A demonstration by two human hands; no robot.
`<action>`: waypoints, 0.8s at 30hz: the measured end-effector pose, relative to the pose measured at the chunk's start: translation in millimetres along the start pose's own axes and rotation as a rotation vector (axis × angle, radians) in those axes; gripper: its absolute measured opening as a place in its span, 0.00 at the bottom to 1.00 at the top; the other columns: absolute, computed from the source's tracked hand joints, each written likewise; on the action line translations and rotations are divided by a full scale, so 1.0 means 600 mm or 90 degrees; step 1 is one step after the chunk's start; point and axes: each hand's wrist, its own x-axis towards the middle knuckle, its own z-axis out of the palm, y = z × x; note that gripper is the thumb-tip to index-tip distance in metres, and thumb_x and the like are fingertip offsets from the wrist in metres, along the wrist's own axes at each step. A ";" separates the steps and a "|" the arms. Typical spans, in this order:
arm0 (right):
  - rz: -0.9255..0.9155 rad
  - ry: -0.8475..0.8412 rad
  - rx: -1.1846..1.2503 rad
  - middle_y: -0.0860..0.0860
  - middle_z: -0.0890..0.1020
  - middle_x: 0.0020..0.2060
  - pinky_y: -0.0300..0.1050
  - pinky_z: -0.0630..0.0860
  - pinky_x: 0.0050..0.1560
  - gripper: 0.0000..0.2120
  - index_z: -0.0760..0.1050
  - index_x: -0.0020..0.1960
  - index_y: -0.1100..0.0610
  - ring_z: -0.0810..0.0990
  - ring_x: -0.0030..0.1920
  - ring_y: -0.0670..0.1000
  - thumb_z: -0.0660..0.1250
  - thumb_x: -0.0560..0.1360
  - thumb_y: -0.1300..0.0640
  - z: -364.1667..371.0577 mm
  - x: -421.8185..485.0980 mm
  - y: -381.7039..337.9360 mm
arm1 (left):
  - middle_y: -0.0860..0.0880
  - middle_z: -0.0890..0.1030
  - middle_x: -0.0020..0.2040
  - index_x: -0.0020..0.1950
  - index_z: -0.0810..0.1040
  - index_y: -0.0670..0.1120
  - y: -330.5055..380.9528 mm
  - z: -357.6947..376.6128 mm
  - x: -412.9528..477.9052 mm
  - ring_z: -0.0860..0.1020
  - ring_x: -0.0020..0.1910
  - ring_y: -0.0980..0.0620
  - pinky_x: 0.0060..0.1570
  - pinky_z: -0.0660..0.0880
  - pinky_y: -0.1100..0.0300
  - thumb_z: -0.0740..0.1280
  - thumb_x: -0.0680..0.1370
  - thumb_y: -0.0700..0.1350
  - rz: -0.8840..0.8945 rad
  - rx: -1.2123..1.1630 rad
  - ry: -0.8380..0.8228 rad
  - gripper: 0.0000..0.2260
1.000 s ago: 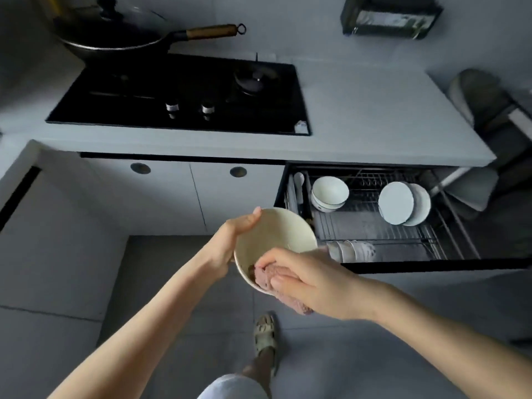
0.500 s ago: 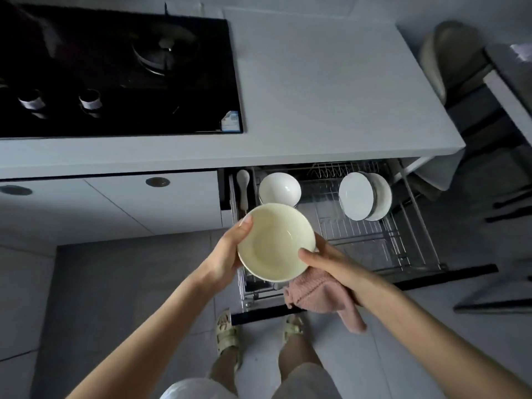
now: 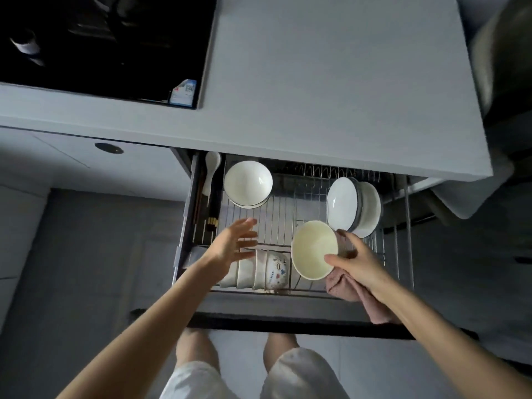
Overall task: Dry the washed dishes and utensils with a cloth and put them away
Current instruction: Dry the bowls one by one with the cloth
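Note:
My right hand (image 3: 355, 259) grips a cream bowl (image 3: 313, 249) by its rim, tilted on edge, over the wire rack (image 3: 277, 217) of the pulled-out drawer. The same hand also holds a pink cloth (image 3: 359, 296) that hangs below the bowl. My left hand (image 3: 234, 244) is open with fingers spread, empty, above the rack's left part, just over a row of small bowls (image 3: 260, 270) standing on edge. White bowls (image 3: 248, 184) are stacked at the rack's back left. Plates (image 3: 352, 207) stand upright at the right, close behind the cream bowl.
A white spoon (image 3: 211, 171) and chopsticks (image 3: 211, 223) lie in the narrow left compartment. The grey countertop (image 3: 331, 82) overhangs the drawer's back; a black hob (image 3: 100, 44) is at upper left. The drawer's dark front edge (image 3: 288, 322) is by my knees.
My left hand has let go of the cream bowl and opened. My right hand has carried the bowl and cloth right and down into the drawer, beside the plates. The view has moved closer.

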 end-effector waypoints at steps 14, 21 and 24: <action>0.113 0.050 -0.478 0.48 0.76 0.38 0.35 0.63 0.26 0.20 0.69 0.55 0.48 0.74 0.33 0.50 0.71 0.69 0.43 0.107 0.185 0.149 | 0.44 0.82 0.49 0.52 0.78 0.44 -0.079 -0.025 0.001 0.80 0.50 0.45 0.54 0.76 0.52 0.64 0.79 0.44 -0.043 -0.119 0.227 0.06; 0.076 0.053 -0.477 0.48 0.79 0.40 0.40 0.75 0.34 0.24 0.70 0.61 0.51 0.79 0.38 0.52 0.69 0.70 0.41 0.166 0.194 0.148 | 0.44 0.81 0.48 0.51 0.78 0.43 -0.097 -0.047 -0.008 0.79 0.48 0.46 0.53 0.76 0.52 0.63 0.79 0.43 -0.023 -0.148 0.258 0.06; 0.078 -0.012 -0.482 0.49 0.80 0.42 0.40 0.74 0.32 0.32 0.67 0.66 0.50 0.80 0.38 0.52 0.68 0.69 0.34 0.161 0.189 0.132 | 0.45 0.81 0.47 0.53 0.79 0.43 -0.104 -0.048 -0.017 0.79 0.47 0.47 0.54 0.75 0.51 0.64 0.78 0.43 -0.021 -0.164 0.258 0.07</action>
